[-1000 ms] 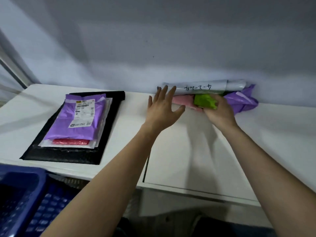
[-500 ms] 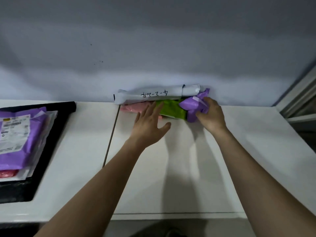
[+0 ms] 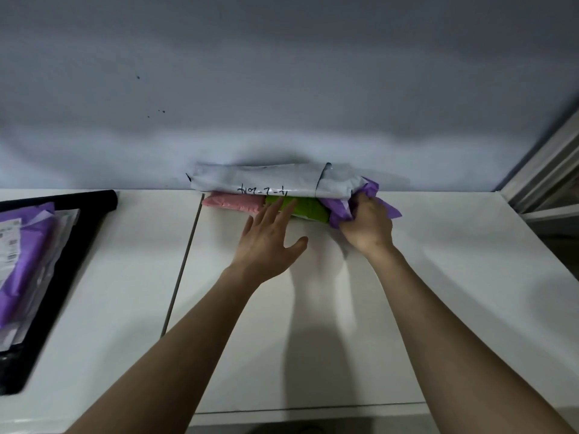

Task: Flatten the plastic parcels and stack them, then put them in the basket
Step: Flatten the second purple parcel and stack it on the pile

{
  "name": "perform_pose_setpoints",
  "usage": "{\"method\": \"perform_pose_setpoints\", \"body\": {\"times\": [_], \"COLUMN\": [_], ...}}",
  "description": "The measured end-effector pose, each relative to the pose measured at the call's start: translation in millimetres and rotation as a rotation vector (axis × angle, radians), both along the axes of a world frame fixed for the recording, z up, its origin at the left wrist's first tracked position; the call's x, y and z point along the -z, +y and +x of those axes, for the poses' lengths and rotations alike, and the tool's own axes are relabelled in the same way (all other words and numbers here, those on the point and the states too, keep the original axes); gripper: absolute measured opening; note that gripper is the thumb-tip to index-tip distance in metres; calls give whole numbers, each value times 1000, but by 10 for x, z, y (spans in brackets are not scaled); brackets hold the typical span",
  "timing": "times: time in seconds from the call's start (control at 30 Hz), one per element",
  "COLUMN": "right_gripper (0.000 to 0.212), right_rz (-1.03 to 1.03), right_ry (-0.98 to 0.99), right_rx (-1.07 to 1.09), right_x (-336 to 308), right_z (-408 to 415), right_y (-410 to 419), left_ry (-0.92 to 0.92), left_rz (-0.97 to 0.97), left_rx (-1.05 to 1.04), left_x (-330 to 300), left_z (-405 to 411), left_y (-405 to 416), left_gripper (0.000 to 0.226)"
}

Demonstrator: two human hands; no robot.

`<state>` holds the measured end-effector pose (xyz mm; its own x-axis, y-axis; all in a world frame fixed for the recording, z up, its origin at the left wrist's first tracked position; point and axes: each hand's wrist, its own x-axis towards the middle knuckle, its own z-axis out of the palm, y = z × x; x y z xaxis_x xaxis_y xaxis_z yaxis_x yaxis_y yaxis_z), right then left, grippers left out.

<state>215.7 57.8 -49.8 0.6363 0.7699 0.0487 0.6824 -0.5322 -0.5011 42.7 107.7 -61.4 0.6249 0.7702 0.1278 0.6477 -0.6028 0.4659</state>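
- The right hand [image 3: 367, 227] is gripping the crumpled purple parcel [image 3: 346, 204] at the right end of a pile lying against the wall [image 3: 282, 89].
- The left hand [image 3: 270, 239] is reaching flat, fingers straight, fingertips touching the green parcel [image 3: 308, 208].
- A pink parcel [image 3: 233, 204] is lying left of the green one, under a grey parcel [image 3: 260, 181] with handwriting.
- On the white desk [image 3: 454, 277], far left, flattened purple and clear parcels are sitting stacked on a black parcel [image 3: 67, 255].

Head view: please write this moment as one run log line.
right hand grips purple parcel | left hand open, touching green parcel
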Motion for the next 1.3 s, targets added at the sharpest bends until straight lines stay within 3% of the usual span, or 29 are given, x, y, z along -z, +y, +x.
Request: {"method": "perform_pose_setpoints", "body": {"times": [0.3, 0.53, 0.67, 0.87, 1.03, 1.17, 1.3], "right_gripper": [25, 19, 24, 22, 27, 38, 22], "right_rz": [33, 261, 331, 410, 396, 378, 383], "right_ry": [-149, -39, 29, 268, 537, 696, 803], "right_rx": [60, 157, 121, 59, -61, -135, -198], "right_x": [80, -374, -647, -777, -850, -888, -855], "right_z": [-5, -96, -271, -600, -954, -1289, -1584], "right_y": [-4, -68, -179, -320, -352, -335, -395], "left_ry": [57, 35, -75, -498, -569, -652, -746], "left_rz": [-46, 6, -22, -481, -570, -673, -698], "left_rx": [8, 30, 22, -92, 42, 163, 53], "left_x": [-33, -155, -300, -649, -1050, -1186, -1065], "left_z": [-65, -124, -165, -396, -923, -1281, -1477], "left_y": [-27, -50, -157, -374, -572, -756, -763], "left_gripper": [76, 74, 70, 50, 49, 32, 31]}}
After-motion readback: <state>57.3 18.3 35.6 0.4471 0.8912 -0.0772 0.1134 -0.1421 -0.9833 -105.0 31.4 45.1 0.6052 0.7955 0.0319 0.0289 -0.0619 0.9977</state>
